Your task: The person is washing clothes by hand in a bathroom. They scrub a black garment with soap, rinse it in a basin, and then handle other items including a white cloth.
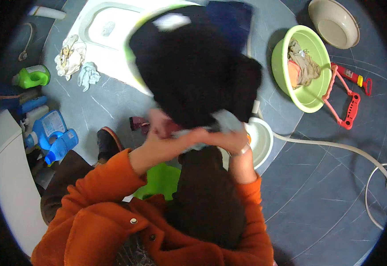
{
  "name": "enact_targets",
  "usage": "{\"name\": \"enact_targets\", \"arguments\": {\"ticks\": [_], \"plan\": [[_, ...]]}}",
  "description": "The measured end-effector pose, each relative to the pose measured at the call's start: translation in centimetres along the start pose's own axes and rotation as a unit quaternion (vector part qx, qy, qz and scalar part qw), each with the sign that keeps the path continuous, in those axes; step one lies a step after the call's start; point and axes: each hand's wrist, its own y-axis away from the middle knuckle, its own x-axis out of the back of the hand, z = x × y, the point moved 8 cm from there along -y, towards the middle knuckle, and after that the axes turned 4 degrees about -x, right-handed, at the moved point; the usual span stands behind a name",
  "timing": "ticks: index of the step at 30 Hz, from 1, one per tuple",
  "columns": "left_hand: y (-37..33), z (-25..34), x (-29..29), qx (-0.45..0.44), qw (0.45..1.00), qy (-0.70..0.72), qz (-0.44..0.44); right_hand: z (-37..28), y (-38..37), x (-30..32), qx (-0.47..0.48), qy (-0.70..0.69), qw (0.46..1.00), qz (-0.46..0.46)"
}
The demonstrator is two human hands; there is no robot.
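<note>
Up close, both forearms in orange fleece sleeves rising from the near edge and bending inward, wrists almost meeting at centre frame. Left hand [160,126] blurred, fingers curled into the lower edge of a big black garment [193,71], gripping the dark cloth together with a strip of pale blue fabric [222,122] (how many fingers, impossible to tell through the blur). Right hand [229,139] knuckles up, fingers clenched over the same pale blue strip, a thin band at the wrist. Black garment held up between hands and floor, soft, matte, bunched into a heavy rounded mass, hiding most of a round lime-rimmed tub [133,48] beyond it.

Below the hands, a brown trouser leg and a bright green plastic stool [158,179]. Just right of the right hand, a small white bowl [260,139] on the grey-blue tiled floor [326,190], a pale hose [335,146] curving away to the right. Far right, a glossy lime-green basin [313,95] with beige and orange laundry crumpled inside, a beige basin [335,22] beyond it, a red-pink plastic hanger [348,106] beside. Far left, two wrung rags [76,62], one cream, one pale blue, and blue detergent bottles [54,137] near a white wall.
</note>
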Motion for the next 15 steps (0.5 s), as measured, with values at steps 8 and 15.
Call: {"name": "enact_targets", "arguments": {"ticks": [8, 15], "plan": [[-0.1, -9.3, -15.6, -0.084, 0.864, -0.011, -0.496, 9.0, 20.5, 10.6, -0.403, -0.021, 0.851, 0.335], [-4.5, -10.3, -3.7, -0.030, 0.943, -0.119, -0.308, 15.8, 32.0, 5.4, -0.474, 0.135, 0.827, 0.269]]}}
